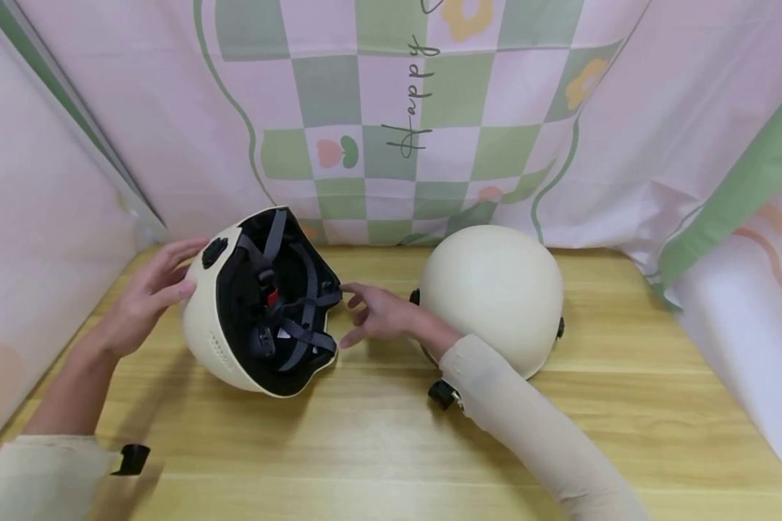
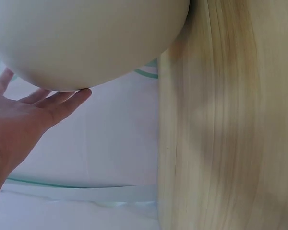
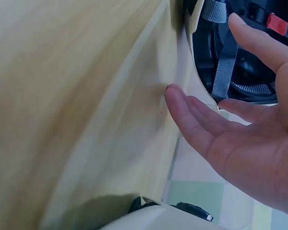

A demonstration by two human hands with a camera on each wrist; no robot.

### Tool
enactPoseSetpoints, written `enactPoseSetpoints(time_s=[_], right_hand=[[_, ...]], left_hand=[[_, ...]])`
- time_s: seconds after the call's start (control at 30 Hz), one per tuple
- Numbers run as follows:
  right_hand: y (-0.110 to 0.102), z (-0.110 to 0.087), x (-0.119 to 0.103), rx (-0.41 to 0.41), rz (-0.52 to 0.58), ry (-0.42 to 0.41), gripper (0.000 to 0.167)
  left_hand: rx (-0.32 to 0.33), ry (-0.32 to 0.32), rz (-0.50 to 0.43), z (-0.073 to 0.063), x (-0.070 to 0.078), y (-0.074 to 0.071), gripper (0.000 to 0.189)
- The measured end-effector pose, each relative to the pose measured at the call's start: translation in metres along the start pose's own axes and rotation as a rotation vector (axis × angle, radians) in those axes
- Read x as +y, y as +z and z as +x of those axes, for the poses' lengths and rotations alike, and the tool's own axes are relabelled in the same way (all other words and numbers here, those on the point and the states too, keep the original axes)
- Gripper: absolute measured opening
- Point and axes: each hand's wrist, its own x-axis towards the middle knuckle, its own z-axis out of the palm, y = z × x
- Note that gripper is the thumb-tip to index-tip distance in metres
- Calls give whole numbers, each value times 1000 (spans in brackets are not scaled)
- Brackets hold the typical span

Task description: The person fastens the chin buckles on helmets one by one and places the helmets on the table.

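A cream helmet (image 1: 203, 334) is tipped on its side at the left, its black lined inside turned toward the right. Dark grey straps (image 1: 306, 334) and a red buckle piece (image 1: 272, 297) show inside it. My left hand (image 1: 145, 298) rests with loosely extended fingers against the outer shell; in the left wrist view its fingertips touch the smooth curve (image 2: 101, 43). At the opposite rim is my right hand (image 1: 383, 312), fingers spread and nothing held, one fingertip right at the edge. The right wrist view shows this hand (image 3: 249, 143) beside the straps (image 3: 225, 69).
A second cream helmet (image 1: 492, 289) sits dome up at the right, partly behind my right forearm. Both stand on a wooden table (image 1: 365, 441). A printed curtain (image 1: 391, 94) hangs along the table's back edge, with more cloth (image 1: 32, 217) at the sides.
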Motion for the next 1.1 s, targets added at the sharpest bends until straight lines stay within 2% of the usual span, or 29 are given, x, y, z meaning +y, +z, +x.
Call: enactPoseSetpoints(time_s=[0.17, 0.3, 0.4, 0.5, 0.57, 0.63, 0.73, 0.87, 1.1], right_hand=[[-6, 4, -3, 0, -59, 19, 89], [-14, 3, -16, 77, -67, 5, 81], [-21, -1, -33, 190, -23, -96, 73], [-23, -5, -54, 281, 53, -253, 61], [-22, -7, -68, 310, 106, -354, 55], [-19, -7, -80, 309, 151, -428, 51], [-13, -7, -97, 289, 185, -477, 50], [-10, -4, -113, 272, 161, -474, 50], [-8, 2, -123, 220, 150, -434, 53]], left_hand=[[38, -3, 45, -2, 1, 1, 51], [35, -11, 90, -3, 3, 2, 52], [29, -19, 150, -3, 6, 3, 53], [20, -23, 187, -2, 8, 4, 52], [15, -24, 193, -1, 9, 4, 52], [14, -22, 183, 0, 9, 5, 53], [17, -16, 165, 0, 8, 6, 53], [16, -17, 149, 0, 8, 8, 53], [-14, -23, 151, 2, 8, 8, 54]])
